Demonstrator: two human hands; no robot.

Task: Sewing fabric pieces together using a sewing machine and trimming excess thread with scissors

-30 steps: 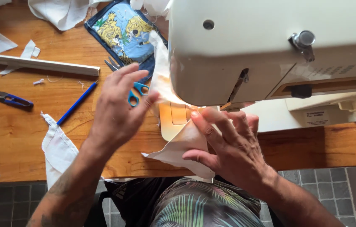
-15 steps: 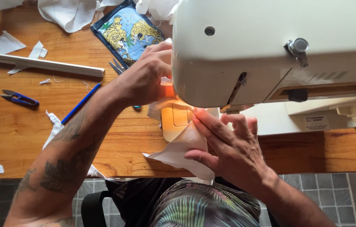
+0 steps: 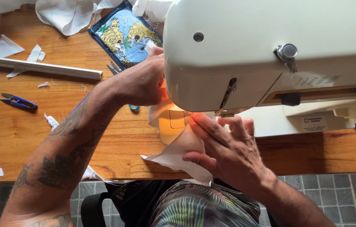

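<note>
A white sewing machine (image 3: 270,46) fills the upper right of the head view. My right hand (image 3: 224,147) lies flat on a piece of white fabric (image 3: 178,151) at the machine's needle area, fingers spread and pressing it down. My left hand (image 3: 140,82) reaches behind the machine's left end, its fingertips hidden by the machine body; I cannot see what they touch. The fabric hangs over the front edge of the wooden table (image 3: 31,130).
A blue patch with yellow tigers (image 3: 123,35) lies at the back, scissors (image 3: 117,69) partly under my left wrist. Blue thread snips (image 3: 18,101) and a long white ruler (image 3: 43,68) sit left. White fabric scraps (image 3: 5,48) are scattered about.
My left hand has moved from above the scissors up and right, behind the machine's left end. My right hand has stayed on the white fabric.
</note>
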